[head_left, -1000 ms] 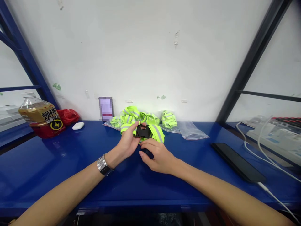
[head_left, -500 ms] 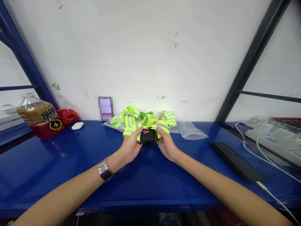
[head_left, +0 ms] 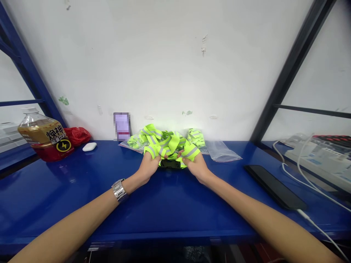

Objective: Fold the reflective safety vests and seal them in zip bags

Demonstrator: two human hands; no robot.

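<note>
Yellow-green reflective straps with grey stripes lie bunched at the back middle of the blue table. My left hand grips the strap on the left side of a black buckle. On the buckle's right, my right hand has its fingers closed round another part of the strap. The buckle sits between both hands at the front of the bundle. Behind the bundle, folded straps in a clear bag rest near the wall.
A flat clear zip bag lies right of the straps. At the right are a black phone with a white cable and a power strip. A bottle, red plastic bag and white case stand left.
Both hands have shifted from the buckle outward onto the straps beside it. The hands are farther apart, and the buckle sits slightly lower, partly covered by strap.
</note>
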